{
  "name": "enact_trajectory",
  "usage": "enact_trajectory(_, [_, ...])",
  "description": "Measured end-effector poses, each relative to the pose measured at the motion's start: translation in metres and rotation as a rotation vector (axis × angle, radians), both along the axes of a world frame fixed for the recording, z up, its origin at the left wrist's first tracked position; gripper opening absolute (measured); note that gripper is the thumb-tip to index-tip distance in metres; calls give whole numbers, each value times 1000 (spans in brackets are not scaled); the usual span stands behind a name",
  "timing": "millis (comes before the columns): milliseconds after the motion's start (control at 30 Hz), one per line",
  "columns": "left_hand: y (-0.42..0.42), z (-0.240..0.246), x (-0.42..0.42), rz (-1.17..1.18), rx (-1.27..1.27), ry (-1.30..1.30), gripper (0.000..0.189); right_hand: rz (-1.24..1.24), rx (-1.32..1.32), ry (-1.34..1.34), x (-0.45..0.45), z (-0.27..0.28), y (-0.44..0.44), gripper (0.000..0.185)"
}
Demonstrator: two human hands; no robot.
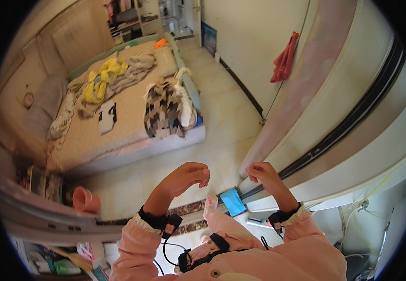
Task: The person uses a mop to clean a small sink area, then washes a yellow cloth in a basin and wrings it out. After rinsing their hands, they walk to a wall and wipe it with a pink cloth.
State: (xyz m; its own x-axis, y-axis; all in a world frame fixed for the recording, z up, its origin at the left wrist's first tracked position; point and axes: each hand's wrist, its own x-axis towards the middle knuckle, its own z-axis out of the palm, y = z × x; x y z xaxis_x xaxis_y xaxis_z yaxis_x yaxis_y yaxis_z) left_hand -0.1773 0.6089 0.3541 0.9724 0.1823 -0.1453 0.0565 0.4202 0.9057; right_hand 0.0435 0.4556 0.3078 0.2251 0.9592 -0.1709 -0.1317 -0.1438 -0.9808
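Note:
My left hand (pixel 193 176) is raised in front of my body, above the tiled floor. Its fingers bend loosely and I see nothing in them. To its right, level with it, my right hand (pixel 263 174) hangs in the air near the sliding-door track (pixel 289 170), fingers curled a little and also without an object. The two hands are apart. Each wrist wears a black strap with a small box. Below and between them, a light blue flat sheet or pouch (pixel 232 202) lies at the doorway threshold (pixel 190 229), beside my slippered foot (pixel 211 202).
Ahead on the left stands a bed (pixel 129 116) with a yellow cloth (pixel 99 84), a patterned cloth (pixel 162 109) and rumpled bedding. A pink bin (pixel 85 200) is on the floor at left. A red cloth (pixel 284 61) hangs on the white wall. A cable (pixel 169 258) hangs near my waist.

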Motion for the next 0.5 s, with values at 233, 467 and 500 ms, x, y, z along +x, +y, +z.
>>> enact_trajectory(233, [98,12,109,-27,8,20,26,-199,38,92,67,-6,125,24])
enact_trajectory(467, [182,11,198,-42,-7,38,25,-399,126,117,140,-10,207,23])
enact_trajectory(500, [192,9,213,-74,-11,21,25,-441,129,115,150,-12,213,23])
